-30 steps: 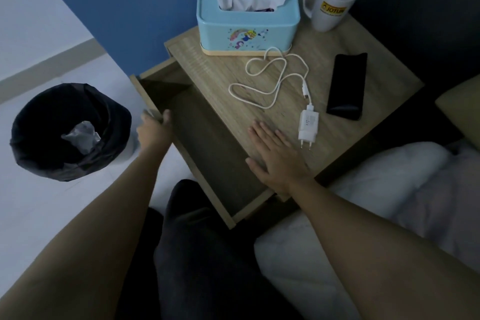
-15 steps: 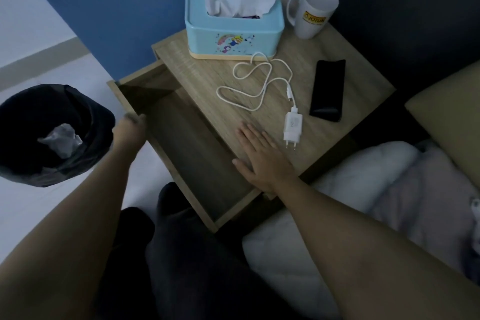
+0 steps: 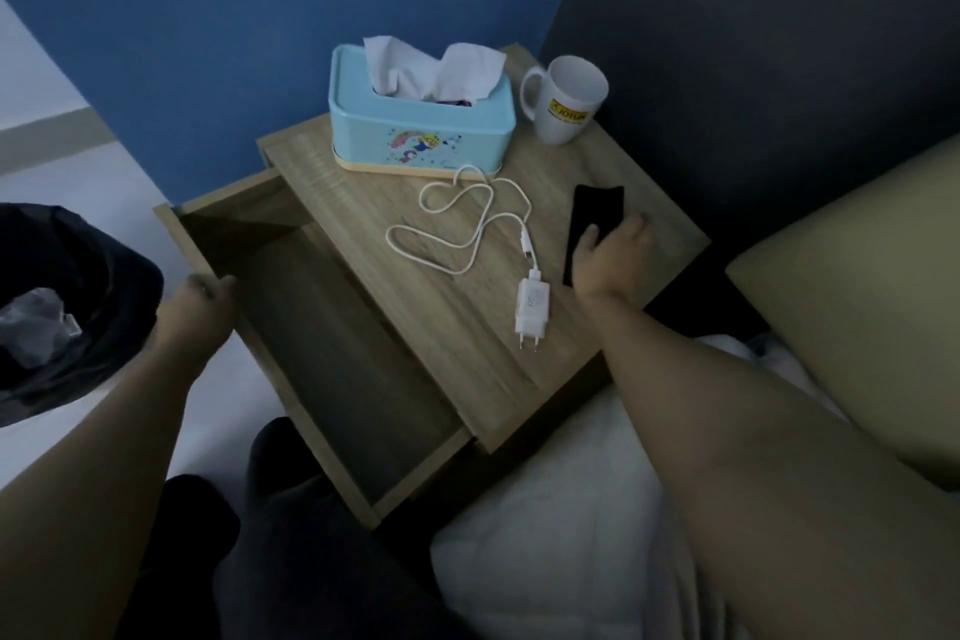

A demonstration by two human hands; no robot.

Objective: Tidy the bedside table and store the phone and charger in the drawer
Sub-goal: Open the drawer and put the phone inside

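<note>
— Where's the phone [image 3: 595, 216] relative to the hands?

— It lies flat toward the right side of the counter [image 3: 431, 343], long axis running near to far. The right hand [image 3: 613, 255] is over its near half, fingers [image 3: 589, 237] curled onto it, thumb side at its left edge; whether it's gripped yet I can't tell.

— And the left?

— The left hand [image 3: 195, 309] is well apart, fingers wrapped over the left rim of the open drawer [image 3: 332, 359].

— So the right hand does the carrying.

— I'd say so. The drawer lies left of and below the phone, so it travels leftward past the charger [image 3: 532, 309], whose cable [image 3: 457, 229] loops between the phone and the tissue box [image 3: 421, 130].
</note>
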